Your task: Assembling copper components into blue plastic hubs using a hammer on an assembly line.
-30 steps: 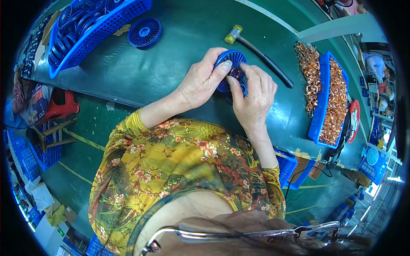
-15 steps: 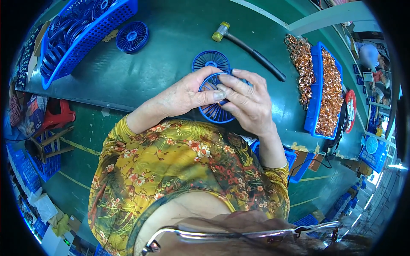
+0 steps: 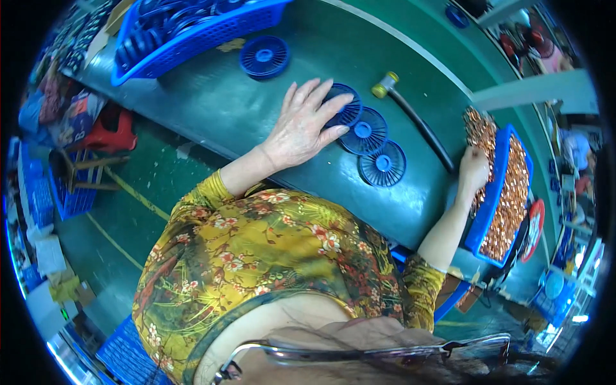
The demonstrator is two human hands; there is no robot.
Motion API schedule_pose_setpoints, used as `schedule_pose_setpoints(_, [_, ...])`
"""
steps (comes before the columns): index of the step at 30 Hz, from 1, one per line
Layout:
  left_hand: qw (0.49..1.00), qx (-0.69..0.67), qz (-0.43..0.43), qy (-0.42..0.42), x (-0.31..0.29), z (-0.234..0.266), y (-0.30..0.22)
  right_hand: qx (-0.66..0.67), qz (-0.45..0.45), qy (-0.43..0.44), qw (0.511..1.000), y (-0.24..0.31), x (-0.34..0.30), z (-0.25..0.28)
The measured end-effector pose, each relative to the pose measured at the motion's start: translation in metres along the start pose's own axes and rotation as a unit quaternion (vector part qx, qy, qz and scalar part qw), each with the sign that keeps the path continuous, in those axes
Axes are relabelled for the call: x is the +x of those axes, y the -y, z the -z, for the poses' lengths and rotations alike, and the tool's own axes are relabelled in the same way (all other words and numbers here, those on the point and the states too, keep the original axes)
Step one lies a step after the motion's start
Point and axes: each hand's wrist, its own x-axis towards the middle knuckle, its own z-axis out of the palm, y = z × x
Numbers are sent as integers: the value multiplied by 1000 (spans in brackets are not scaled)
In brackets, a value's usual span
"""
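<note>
Fingers spread, my left hand (image 3: 298, 131) rests over a round blue spoked cover (image 3: 349, 110), hiding part of it. Touching that cover is a second blue spoked cover (image 3: 364, 131), and a third one (image 3: 383, 164) lies nearer to me; the three form an overlapping row. Far to the right, my right hand (image 3: 475, 169) reaches into a loose heap of copper-coloured rings (image 3: 480, 128). Its fingers are curled together at the heap, and whatever is between them is too small to make out.
A blue tray (image 3: 489, 200) full of copper rings stands beside the heap. A mallet (image 3: 420, 119) with yellow faces and a black handle lies across the table. At the far left are a blue basket (image 3: 212, 42) of blue parts and another round cover (image 3: 264, 56).
My hands have parted. The spoked cover they held now lies on the table with the others. My right hand has moved right to the copper rings; my left has opened over a cover.
</note>
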Motion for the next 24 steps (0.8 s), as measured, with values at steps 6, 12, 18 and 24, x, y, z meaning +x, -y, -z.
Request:
schedule_pose_setpoints(6, [958,218,116,-147,24,29,78,156,119,-25,980,20,-27,27])
schedule_pose_setpoints(12, [957,261,107,-69,9,36,110,350,237,-33,906,77,-75,60])
schedule_pose_setpoints(18, [958,120,206,-158,19,43,97,377,294,-53,877,92,-102,79])
schedule_pose_setpoints(24, [935,-181,201,-230,19,34,24,380,378,-124,835,114,-121,92])
